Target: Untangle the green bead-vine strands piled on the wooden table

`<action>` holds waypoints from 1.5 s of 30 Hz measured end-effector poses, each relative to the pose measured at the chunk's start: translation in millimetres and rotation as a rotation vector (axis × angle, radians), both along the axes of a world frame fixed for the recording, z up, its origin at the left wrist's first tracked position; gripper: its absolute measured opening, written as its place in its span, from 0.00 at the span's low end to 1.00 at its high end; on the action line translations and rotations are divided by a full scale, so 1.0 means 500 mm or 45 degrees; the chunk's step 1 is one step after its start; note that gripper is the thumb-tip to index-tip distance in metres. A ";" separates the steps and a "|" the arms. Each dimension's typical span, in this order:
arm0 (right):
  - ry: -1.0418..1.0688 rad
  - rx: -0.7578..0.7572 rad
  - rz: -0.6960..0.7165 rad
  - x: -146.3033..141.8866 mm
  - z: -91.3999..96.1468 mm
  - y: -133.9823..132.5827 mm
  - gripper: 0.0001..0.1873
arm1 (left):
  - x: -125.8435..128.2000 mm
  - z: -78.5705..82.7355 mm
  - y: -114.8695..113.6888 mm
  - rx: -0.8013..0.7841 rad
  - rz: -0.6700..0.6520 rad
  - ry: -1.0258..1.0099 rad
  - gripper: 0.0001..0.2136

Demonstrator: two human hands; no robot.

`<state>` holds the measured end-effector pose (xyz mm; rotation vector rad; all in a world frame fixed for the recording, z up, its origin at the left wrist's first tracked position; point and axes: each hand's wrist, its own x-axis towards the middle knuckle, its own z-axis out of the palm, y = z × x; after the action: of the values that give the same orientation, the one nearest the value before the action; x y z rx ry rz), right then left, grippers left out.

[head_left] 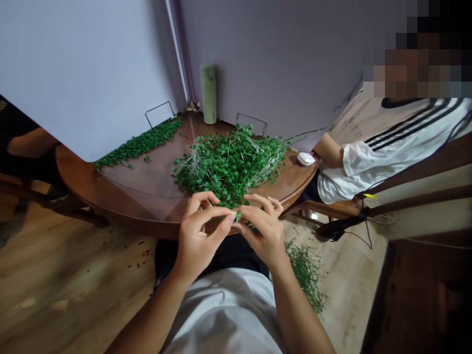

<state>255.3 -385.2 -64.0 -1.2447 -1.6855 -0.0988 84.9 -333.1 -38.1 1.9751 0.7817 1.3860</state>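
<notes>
A large tangled heap of small green sprigs (224,162), which look like plastic foliage, lies on the table's near edge in front of me. Thin pale strands run through it. My left hand (201,228) pinches a small green sprig (238,215) between thumb and forefinger, just below the heap. Close against it, my right hand (263,228) has thumb and fingers closed on the same sprig, its fingertips meeting the left ones. The exact grip is partly hidden behind the fingers.
Dividers stand on the round wooden table (121,206). A row of loose green pieces (142,142) lies at the left; a green bottle (209,93) stands behind. A white object (306,158) is at the right, near a seated person (368,142). Green stems (304,273) lie on the floor.
</notes>
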 end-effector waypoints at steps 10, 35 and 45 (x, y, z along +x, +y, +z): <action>0.750 -0.240 0.372 -0.035 0.019 -0.017 0.10 | -0.018 0.009 0.002 0.126 0.087 0.129 0.03; 0.589 -0.322 0.268 -0.003 0.040 -0.023 0.04 | -0.030 0.037 -0.015 0.412 0.182 0.336 0.07; 0.160 -0.221 0.061 -0.008 0.050 -0.025 0.04 | -0.022 0.044 -0.013 0.265 0.125 0.456 0.06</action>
<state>251.5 -397.7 -39.3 -1.3094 -1.6400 0.1544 73.7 -339.7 -15.9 2.4189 0.9345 1.2239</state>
